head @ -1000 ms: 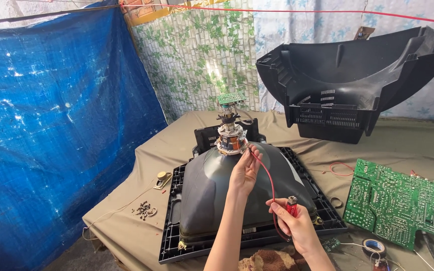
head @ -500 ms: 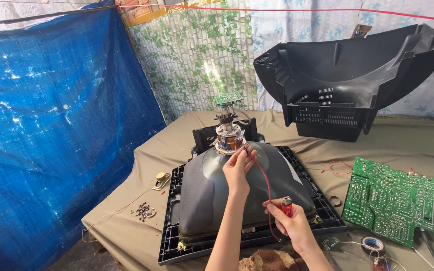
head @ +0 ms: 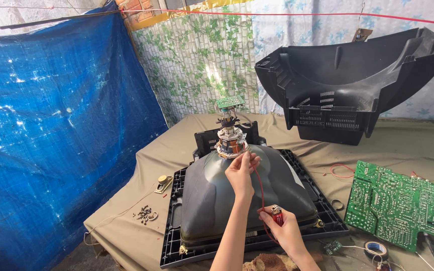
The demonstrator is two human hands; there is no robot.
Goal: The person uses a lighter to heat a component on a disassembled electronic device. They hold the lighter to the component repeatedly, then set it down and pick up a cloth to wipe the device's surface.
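Left hand up at tube neck.
It has moved from glass to yoke, pinching red wire. Right hand still fisted on lighter, low on tube.

Around the picture tube: left side open cloth, only a small brass part and a screw pile lying there. Right side crowded by the green circuit board and a tape roll (loose wires too). Behind the tube, its neck assembly sticks up, and the black back cover blocks the far right.
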